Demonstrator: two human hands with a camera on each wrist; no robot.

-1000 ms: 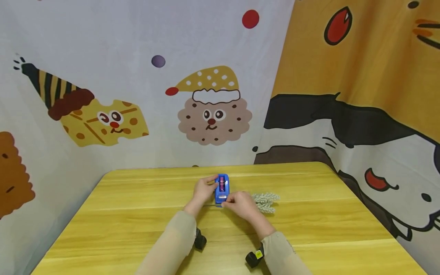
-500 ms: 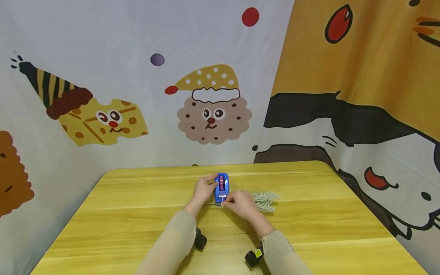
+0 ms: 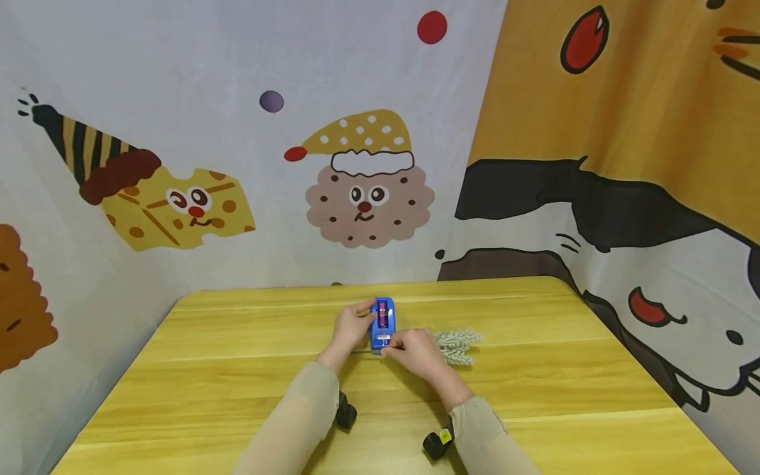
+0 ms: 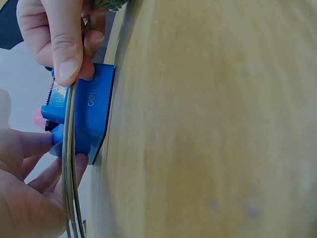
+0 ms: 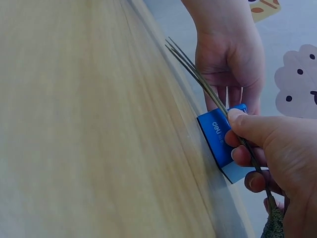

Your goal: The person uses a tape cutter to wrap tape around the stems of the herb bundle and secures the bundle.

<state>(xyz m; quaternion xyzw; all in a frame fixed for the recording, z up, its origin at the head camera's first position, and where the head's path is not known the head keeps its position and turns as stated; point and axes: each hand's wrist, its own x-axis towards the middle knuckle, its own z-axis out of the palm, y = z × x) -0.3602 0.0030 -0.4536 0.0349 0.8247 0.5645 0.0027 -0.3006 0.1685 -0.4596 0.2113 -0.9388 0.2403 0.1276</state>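
A blue tape dispenser (image 3: pixel 388 326) with a pink reel stands near the far edge of the table. My left hand (image 3: pixel 350 327) grips its left side, thumb on one face and fingers on the other, as the left wrist view shows. With thumb and fingers, my right hand (image 3: pixel 417 353) pinches a bundle of thin plant stems (image 4: pixel 70 134) at the dispenser's near end. Beyond that hand, the pale green sprigs (image 3: pixel 457 346) stick out to the right. The bare stem ends (image 5: pixel 190 67) pass across the dispenser towards the left hand. Any tape under the right fingertips is hidden.
The wooden table (image 3: pixel 237 389) has rounded far corners. Behind it hangs a printed curtain (image 3: pixel 368 72) with cartoon figures. A black wrist camera (image 3: pixel 346 412) sits at the left wrist, another black camera (image 3: pixel 438 445) at the right.
The head view has tilted very slightly, so the scene sits a little differently in it. Both hands, the tape dispenser and the stems keep nearly the same places relative to each other.
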